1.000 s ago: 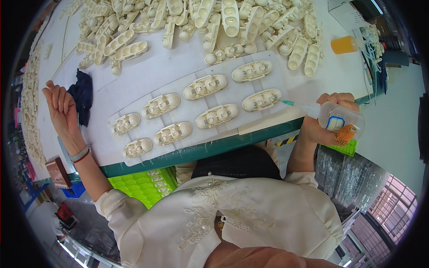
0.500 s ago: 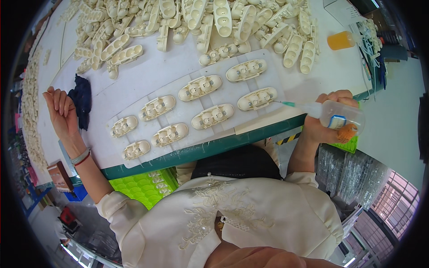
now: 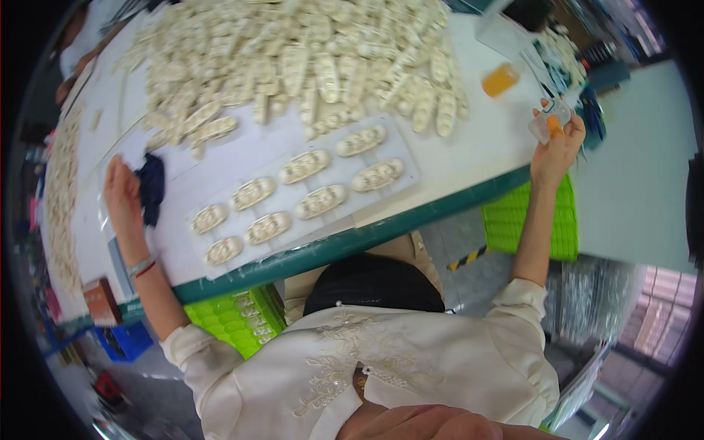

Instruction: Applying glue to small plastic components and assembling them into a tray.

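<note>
At the right edge of the table my right hand (image 3: 563, 143) is wrapped round a clear squeeze bottle (image 3: 543, 130) with orange matter inside. Where its nozzle points is not clear. My left hand (image 3: 123, 192), somewhat blurred, is at the table's left side with its fingers curled together and no object visible in them. Just beside it lies a dark blue cloth (image 3: 152, 187). Between my hands a translucent white board (image 3: 293, 209) bears two rows of cream oval plastic parts (image 3: 321, 202), each with several round bumps.
A large heap of similar cream parts (image 3: 293, 62) covers the far table. An orange-filled cup (image 3: 501, 79) stands at the far right, near a white box (image 3: 502, 33) and assorted tools. Green trays (image 3: 242, 315) sit below the table's green edge (image 3: 381, 227). A brown box (image 3: 101, 302) is at the left.
My right hand has carried the squeeze bottle away from the board, outward and farther up the table's right side. My left hand has shifted slightly toward the cloth, and the whole view has shifted.
</note>
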{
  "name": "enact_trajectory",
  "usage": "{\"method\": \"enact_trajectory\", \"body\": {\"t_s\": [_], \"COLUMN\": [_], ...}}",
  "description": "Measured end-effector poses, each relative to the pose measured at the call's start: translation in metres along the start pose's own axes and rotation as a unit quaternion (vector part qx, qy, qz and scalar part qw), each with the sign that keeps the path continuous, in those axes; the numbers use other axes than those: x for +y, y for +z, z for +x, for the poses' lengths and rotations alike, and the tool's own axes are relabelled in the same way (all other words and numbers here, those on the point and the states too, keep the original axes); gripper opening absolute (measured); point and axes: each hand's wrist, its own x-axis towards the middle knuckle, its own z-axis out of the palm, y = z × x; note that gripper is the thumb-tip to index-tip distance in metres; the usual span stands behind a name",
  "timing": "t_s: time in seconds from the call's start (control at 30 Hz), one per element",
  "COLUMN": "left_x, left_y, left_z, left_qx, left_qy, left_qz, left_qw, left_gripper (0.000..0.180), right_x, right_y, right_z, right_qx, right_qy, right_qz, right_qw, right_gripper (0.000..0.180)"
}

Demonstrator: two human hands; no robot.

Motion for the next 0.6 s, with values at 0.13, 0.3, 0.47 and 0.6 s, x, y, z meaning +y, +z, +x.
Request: {"method": "enact_trajectory", "body": {"t_s": [0.13, 0.3, 0.47, 0.6], "left_x": [0.025, 0.057, 0.031, -0.006], "left_y": [0.035, 0.032, -0.012, -0.026], "left_z": [-0.019, -0.065, -0.097, -0.096], "left_qx": [0.046, 0.043, 0.148, 0.139], "left_qy": [-0.036, 0.072, 0.107, 0.118], "left_qz": [0.187, 0.370, 0.527, 0.592], "left_qw": [0.981, 0.925, 0.830, 0.785], "left_gripper": [0.032, 0.030, 0.030, 0.026], "right_x": [0.037, 0.066, 0.049, 0.047], "right_y": [-0.030, -0.045, -0.018, -0.035], "right_z": [0.047, 0.057, 0.052, 0.040], "right_qx": [0.007, -0.057, -0.115, -0.046], "right_qy": [-0.055, -0.001, 0.059, 0.031], "right_qz": [-0.367, -0.354, -0.344, -0.374], "right_qw": [0.928, 0.933, 0.930, 0.926], "right_gripper": [0.068, 0.069, 0.071, 0.072]}}
